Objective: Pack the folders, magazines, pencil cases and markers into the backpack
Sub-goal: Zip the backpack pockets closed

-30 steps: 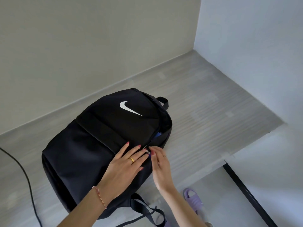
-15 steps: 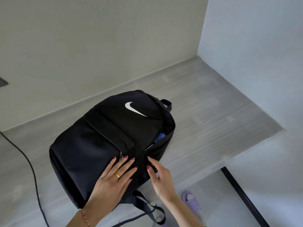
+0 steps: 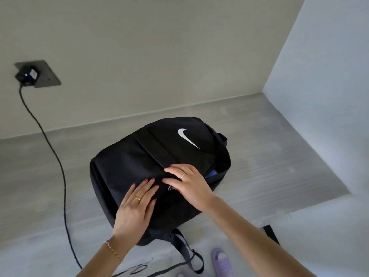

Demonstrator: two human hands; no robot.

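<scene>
A black backpack with a white swoosh lies flat on the grey table. Its main opening gapes a little on the right side, and something blue shows inside. My left hand rests flat on the front panel with its fingers spread. My right hand lies just right of it over the front pocket seam, thumb and fingers pinching the fabric beside a small silver zipper pull. No folders, magazines, pencil cases or markers are out on the table.
A black cable runs from a wall socket with a plug down across the table's left part. The backpack's straps hang over the near edge. A purple slipper is on the floor below. Walls close the back and right.
My right hand has moved from the backpack's side opening up onto the front pocket seam. My left hand stays flat on the front. The view has swung left, bringing the socket into sight.
</scene>
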